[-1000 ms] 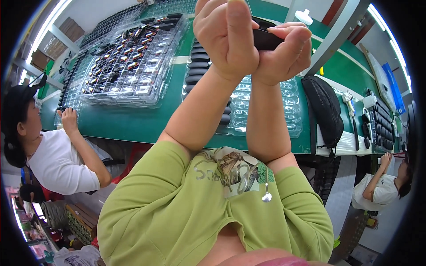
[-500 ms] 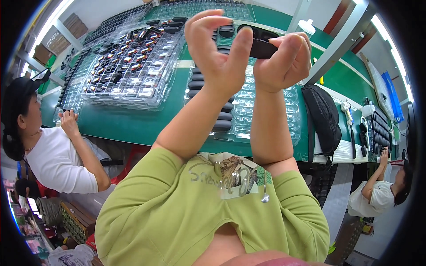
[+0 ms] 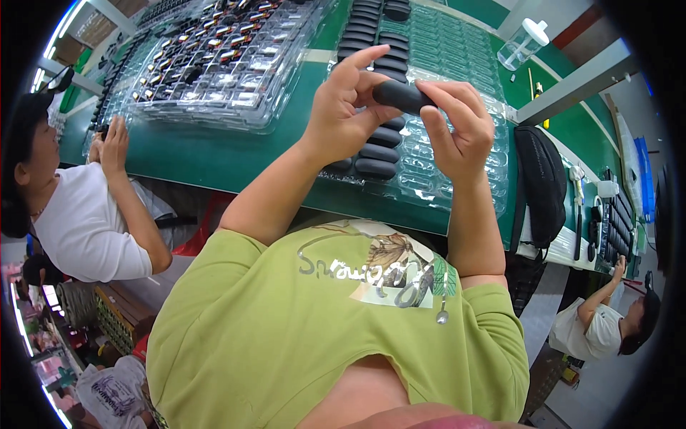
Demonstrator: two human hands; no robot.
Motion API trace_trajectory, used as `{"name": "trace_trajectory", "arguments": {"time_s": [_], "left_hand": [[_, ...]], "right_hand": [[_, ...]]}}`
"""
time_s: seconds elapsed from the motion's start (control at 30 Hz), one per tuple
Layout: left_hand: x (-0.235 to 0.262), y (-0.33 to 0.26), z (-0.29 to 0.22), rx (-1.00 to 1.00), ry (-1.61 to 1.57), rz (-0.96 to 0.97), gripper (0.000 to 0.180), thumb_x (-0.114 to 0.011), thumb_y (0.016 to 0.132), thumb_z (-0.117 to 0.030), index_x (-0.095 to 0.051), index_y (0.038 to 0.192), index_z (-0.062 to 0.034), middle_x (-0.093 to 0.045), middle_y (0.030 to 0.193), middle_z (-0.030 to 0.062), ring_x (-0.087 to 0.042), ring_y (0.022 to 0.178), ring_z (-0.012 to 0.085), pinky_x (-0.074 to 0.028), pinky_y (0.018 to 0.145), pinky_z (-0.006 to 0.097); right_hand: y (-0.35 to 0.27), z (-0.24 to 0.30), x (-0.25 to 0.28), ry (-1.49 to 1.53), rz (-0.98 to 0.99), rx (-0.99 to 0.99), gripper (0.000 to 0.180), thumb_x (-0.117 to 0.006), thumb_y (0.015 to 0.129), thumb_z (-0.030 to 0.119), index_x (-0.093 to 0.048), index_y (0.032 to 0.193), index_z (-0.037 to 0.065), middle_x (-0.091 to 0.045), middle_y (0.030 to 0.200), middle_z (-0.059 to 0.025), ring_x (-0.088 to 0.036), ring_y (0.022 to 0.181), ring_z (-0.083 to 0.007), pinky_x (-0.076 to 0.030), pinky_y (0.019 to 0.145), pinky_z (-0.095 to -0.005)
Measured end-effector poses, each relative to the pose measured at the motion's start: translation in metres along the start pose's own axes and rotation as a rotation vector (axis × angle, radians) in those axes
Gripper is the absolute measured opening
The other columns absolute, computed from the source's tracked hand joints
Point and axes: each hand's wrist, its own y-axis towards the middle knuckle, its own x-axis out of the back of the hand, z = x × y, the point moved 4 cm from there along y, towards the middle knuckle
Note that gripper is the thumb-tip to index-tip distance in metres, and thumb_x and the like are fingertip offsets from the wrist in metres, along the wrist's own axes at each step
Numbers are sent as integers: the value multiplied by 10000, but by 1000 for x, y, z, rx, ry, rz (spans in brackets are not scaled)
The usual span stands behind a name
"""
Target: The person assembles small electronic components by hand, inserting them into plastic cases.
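Note:
A smooth, oblong black case [image 3: 404,96] is held up level between my two hands, above the clear plastic tray [image 3: 439,168]. My left hand [image 3: 339,111] grips its left end between thumb and fingers, with the index finger raised off it. At the right end, the fingertips of my right hand [image 3: 463,129] pinch it from above and the thumb lies close below. Similar black cases [image 3: 376,161] lie in a column in the tray, under and beside my left hand. Whatever is on the case's underside is hidden.
Stacked clear trays [image 3: 250,107] with small dark parts stand at left on the green table [image 3: 186,161]. To the right are a black pouch [image 3: 539,186] and a clear cup with a white lid [image 3: 524,44]. Co-workers sit on both sides.
My hands have come down and nearer to me with the case. It has turned from a face with rounded hollows to its smooth rounded side. The view has shifted too.

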Motion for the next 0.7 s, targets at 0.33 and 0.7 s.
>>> {"name": "trace_trajectory", "arguments": {"time_s": [0.33, 0.7], "left_hand": [[2, -15, 4, 16, -26, 76, 768, -731, 826, 107, -397, 1495, -70, -708, 1004, 97, -692, 946, 146, -566, 831, 294], [17, -17, 4, -76, -34, 158, 731, -655, 878, 121, -325, 1516, -16, -673, 1199, 197, -680, 1086, 243, -565, 911, 317]], "right_hand": [[-31, -8, -14, 172, 41, -337, 228, -759, 883, 166, -741, 1042, 3, -662, 790, -28, -604, 723, -112, -479, 642, -260], [-27, 11, -12, 124, 94, 86, 356, -808, 771, 9, -739, 1119, 40, -692, 989, -122, -671, 811, -193, -550, 730, -276]]}}
